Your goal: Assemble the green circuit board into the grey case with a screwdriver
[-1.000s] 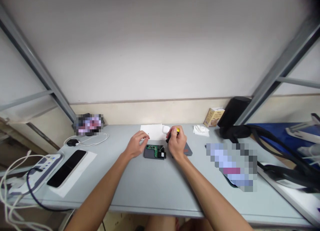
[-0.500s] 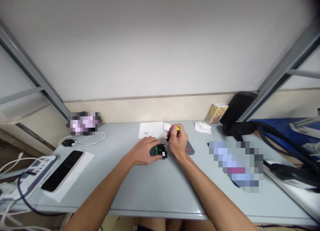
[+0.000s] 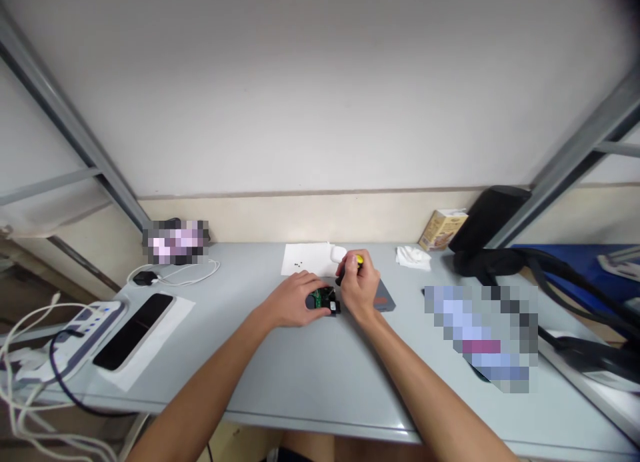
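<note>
My left hand [image 3: 295,301] is closed around the left side of a small black device with a green circuit board [image 3: 319,298], holding it on the desk. In my right hand [image 3: 361,285] is a screwdriver [image 3: 359,259] with a yellow and black handle, tilted so its shaft points down-left at the board. The tip's exact contact point is too small to make out. Partly behind my right hand lies a flat grey box [image 3: 384,298]. Several tiny dark screws [image 3: 299,264] sit on a white paper [image 3: 305,252] beyond my left hand, beside a white rounded case [image 3: 338,253].
On the left are a phone [image 3: 134,331] on paper, a power strip [image 3: 75,342] with cables and a black adapter [image 3: 145,278]. To the right stand a crumpled tissue [image 3: 413,257], a small carton [image 3: 443,229], a black cylinder [image 3: 490,217] and a blurred-out item [image 3: 475,335].
The whole view has shifted slightly, so everything appears a little further right. Both hands keep their grips on the device and the screwdriver, nearly in the same pose.
</note>
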{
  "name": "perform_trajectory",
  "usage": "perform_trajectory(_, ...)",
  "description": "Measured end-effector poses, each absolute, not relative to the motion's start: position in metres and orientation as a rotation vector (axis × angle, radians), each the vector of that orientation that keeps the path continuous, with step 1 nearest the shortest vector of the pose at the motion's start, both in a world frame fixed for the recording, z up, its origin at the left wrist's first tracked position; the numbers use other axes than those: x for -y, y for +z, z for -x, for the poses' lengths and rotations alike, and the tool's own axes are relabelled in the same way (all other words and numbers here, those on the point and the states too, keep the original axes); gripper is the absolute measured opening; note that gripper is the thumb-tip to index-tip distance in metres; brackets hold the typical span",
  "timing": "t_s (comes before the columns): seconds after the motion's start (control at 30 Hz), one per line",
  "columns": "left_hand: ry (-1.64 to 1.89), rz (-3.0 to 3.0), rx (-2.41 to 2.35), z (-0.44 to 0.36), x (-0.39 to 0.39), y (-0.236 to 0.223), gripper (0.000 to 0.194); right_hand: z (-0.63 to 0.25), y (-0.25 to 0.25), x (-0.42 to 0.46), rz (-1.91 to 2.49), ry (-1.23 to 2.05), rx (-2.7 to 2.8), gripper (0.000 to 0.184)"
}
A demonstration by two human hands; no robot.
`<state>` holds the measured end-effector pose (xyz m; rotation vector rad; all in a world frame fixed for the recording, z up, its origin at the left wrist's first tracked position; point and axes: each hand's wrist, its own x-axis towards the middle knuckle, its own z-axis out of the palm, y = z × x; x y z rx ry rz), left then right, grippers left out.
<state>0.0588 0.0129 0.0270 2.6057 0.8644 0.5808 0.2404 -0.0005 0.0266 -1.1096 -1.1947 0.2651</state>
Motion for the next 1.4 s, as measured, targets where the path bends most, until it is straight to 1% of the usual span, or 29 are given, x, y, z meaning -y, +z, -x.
perform_trajectory(0.2,0.573,-2.592,-0.886,-0.059,-0.0129,0.0276,0.044,-0.2411,0.0259,-0.0015,1.111,0.263,1.162,0.031)
perform_trajectory(0.87,0.576,-2.551,-0.892,-0.0594,-0.0106,0.0318,0.039,-0.239,0.0308,0.0002,1.073,0.265,1.158,0.03)
perform_trajectory(1.27,0.598,-2.545,-0.896,-0.0593,-0.0118,0.0282,0.043,-0.2401,0.0281,0.0,1.079,0.253,1.167,0.031)
perform_trajectory(1.4,0.593,-2.532,-0.906,-0.0591,-0.0103,0.0296,0.04,-0.2393,0.0289,0.0,1.078,0.258,1.162,0.031)
